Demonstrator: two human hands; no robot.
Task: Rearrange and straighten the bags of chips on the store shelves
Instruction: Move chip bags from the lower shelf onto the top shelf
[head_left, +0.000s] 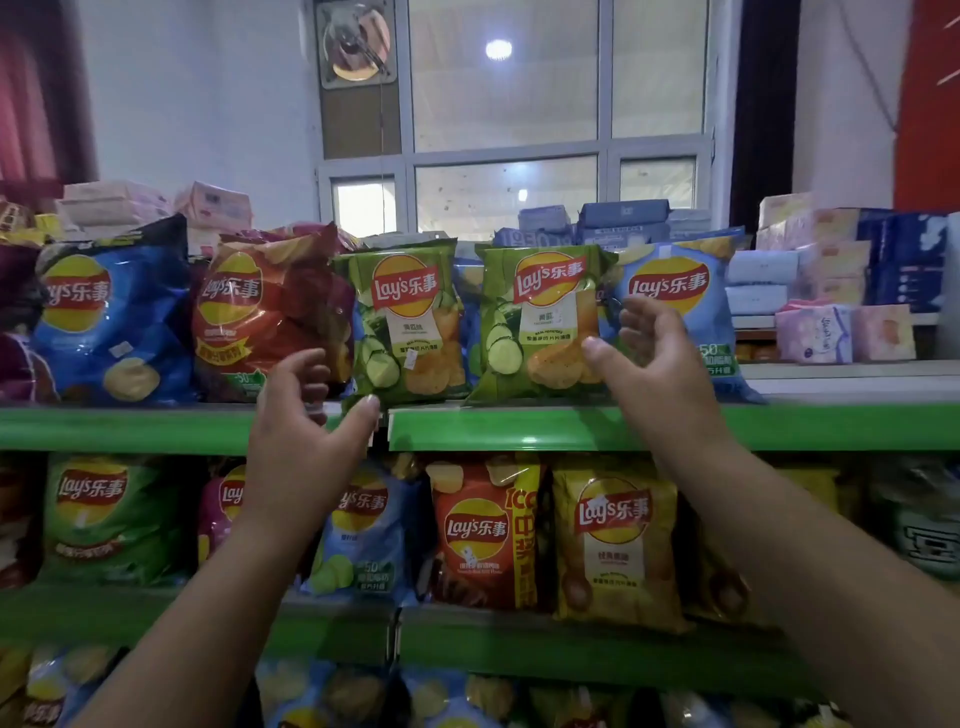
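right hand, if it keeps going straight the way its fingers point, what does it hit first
Probably the right-hand green cucumber bag: the right hand is open beside its right edge, fingers aimed left. The light blue bag sits behind; depth is unclear.

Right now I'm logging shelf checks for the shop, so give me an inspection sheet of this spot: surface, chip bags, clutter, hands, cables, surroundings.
Surface: top green shelf, front rail, with a seam near the middle.
Job's things: two green chip bags upright, side by side; dark blue bag and red bag to their left, leaning; light blue bag to their right. More bags on the lower shelf.
Clutter: tissue packs stacked right and behind.
Hands: left hand open, below the left green bag; right hand open, at the right green bag's edge.
Cables: nothing seen.
Surroundings: window, wall fan.
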